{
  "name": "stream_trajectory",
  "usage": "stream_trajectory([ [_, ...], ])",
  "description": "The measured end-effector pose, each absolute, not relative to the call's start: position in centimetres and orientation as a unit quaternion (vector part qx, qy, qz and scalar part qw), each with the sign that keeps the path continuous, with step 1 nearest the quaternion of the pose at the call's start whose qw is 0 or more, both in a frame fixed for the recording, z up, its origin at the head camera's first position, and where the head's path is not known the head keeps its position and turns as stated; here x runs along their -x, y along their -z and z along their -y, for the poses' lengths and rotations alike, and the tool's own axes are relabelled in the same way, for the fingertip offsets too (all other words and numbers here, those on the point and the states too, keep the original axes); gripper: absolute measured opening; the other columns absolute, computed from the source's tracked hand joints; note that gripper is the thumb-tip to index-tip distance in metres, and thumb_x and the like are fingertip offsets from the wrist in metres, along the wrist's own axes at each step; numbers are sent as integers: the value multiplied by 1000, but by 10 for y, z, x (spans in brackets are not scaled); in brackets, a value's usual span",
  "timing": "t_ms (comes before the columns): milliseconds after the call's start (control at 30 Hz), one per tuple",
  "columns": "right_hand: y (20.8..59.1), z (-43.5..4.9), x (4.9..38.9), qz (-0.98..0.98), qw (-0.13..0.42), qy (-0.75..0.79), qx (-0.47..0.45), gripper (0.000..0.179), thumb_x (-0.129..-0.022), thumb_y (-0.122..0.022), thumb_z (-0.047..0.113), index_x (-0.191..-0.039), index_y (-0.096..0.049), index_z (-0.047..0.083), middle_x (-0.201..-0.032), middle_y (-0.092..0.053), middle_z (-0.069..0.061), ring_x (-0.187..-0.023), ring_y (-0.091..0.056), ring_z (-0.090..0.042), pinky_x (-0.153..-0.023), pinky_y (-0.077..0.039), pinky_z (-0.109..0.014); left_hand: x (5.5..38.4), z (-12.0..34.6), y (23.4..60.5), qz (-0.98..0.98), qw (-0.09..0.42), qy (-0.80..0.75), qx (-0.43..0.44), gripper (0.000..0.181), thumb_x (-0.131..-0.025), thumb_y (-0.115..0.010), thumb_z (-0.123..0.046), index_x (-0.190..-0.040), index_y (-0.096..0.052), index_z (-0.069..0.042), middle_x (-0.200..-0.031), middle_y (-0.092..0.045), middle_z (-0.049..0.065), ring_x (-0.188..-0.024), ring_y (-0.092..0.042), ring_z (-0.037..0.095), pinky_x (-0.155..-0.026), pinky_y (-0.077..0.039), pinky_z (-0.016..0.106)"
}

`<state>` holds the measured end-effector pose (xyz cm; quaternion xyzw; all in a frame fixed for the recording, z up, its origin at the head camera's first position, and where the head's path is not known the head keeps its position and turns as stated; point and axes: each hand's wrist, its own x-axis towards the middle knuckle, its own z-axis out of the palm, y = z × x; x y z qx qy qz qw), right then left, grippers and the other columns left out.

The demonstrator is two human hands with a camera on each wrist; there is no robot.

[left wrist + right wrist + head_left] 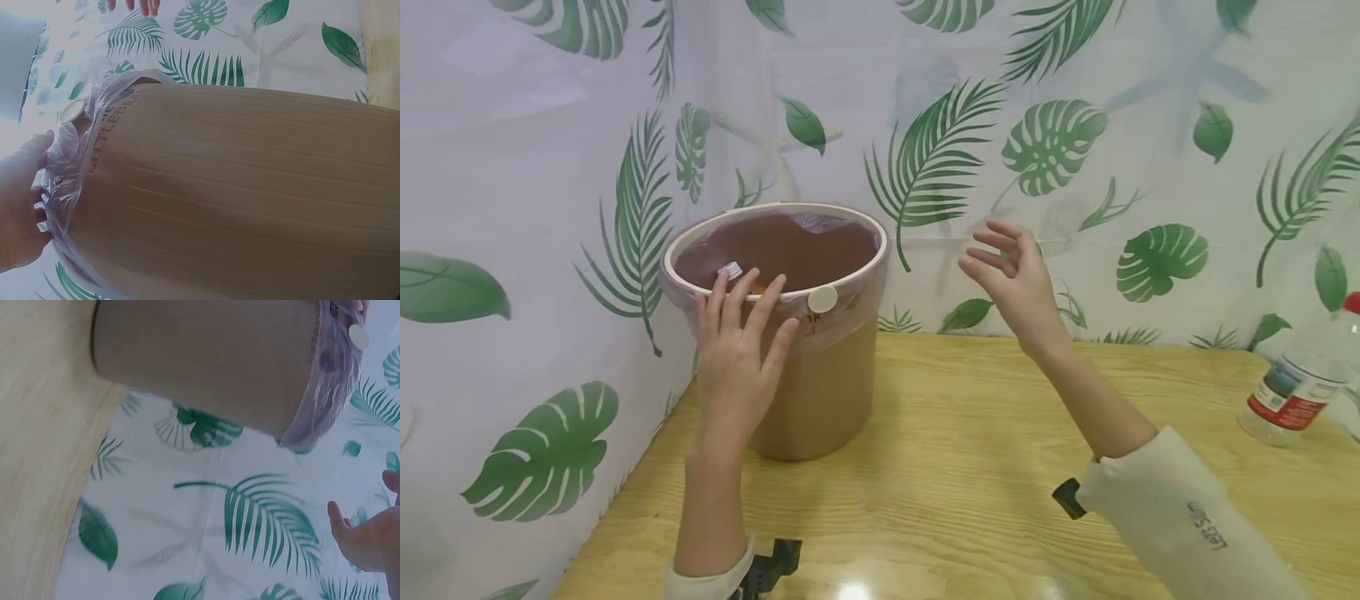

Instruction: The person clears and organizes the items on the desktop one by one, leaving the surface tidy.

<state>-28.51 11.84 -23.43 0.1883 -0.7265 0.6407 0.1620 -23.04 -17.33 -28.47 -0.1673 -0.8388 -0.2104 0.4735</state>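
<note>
A brown bin (pixel 827 383) stands on the wooden table, its cream rim (pixel 880 242) lined with a clear plastic bag (pixel 62 181). My left hand (pixel 737 358) reaches over the near side of the rim with its fingers spread and fairly straight. In the left wrist view those fingers lie against the bag's folded edge. Just past the fingertips, a small white piece (pixel 731 270) and a bit of something orange (pixel 760 288) show inside the bin; most of the inside is hidden. To the bin's right, my right hand (pixel 1018 287) hangs in the air, fingers loosely bent, holding nothing.
A clear plastic bottle (pixel 1300 387) with a red cap and a red-and-blue label is at the table's right side. Leaf-patterned sheeting (pixel 955 167) closes off the back and left of the wooden table (pixel 970 467).
</note>
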Motion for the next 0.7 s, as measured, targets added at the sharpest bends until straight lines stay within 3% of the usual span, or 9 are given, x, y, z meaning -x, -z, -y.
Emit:
stream_trajectory([
  [133,238,-148,282,744,173,-624,-164,61,-88,-63,21,-138,-30,9,-133,-41,-11,-121,-43,-25,-99,-37,-39,229,173,284,841,471,212,165,56,-96,-30,-51,-131,-51,-12,-137,-39,14,-135,-16,29,-110,-2,45],
  [367,243,-206,275,741,193,-633,-118,62,-86,-65,21,-137,-31,9,-130,-42,-8,-116,-46,-18,-86,-43,-16,228,172,286,841,468,213,166,55,-97,-31,-51,-131,-51,-13,-137,-39,13,-135,-16,30,-110,-2,45],
  [700,247,-288,265,677,229,-696,-70,54,-84,-67,11,-128,-36,15,-115,-46,3,-97,-52,-5,-76,-46,-10,229,173,286,838,475,208,169,54,-97,-31,-50,-131,-51,-13,-137,-39,14,-135,-17,31,-110,-2,45],
])
